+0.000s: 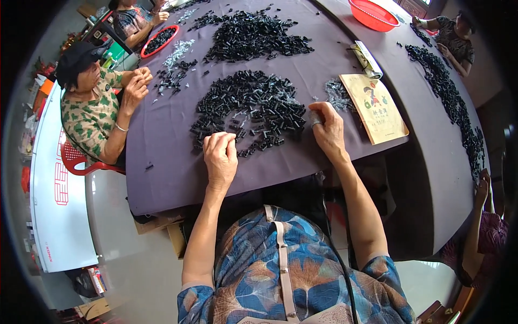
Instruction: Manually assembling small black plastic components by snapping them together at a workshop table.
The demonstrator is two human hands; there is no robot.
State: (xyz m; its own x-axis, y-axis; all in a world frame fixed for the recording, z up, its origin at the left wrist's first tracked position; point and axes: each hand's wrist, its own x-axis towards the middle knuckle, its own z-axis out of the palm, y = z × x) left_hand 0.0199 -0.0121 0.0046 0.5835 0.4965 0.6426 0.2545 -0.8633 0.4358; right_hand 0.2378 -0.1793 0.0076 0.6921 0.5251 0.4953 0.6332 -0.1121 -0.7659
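A heap of small black plastic pieces (248,105) lies on the purple-grey tablecloth before me, with some clear bits mixed in. At its near left edge is my left hand (220,156), fingers curled closed; whatever they may hold is hidden. My right hand (329,132) is bent closed at the heap's right side, thumb and fingers together, and I cannot make out anything between them. A greyish wrap (315,117) covers one of its digits. Just beyond that hand lies a small pile of clear plastic pieces (339,96).
A yellow booklet (375,108) lies to the right, with a rolled-up paper (368,60) behind it. Another black heap (259,36) is farther back. Red baskets (373,15) stand on the tables. Co-workers sit left (97,102), far left and right. The table's front edge curves close to me.
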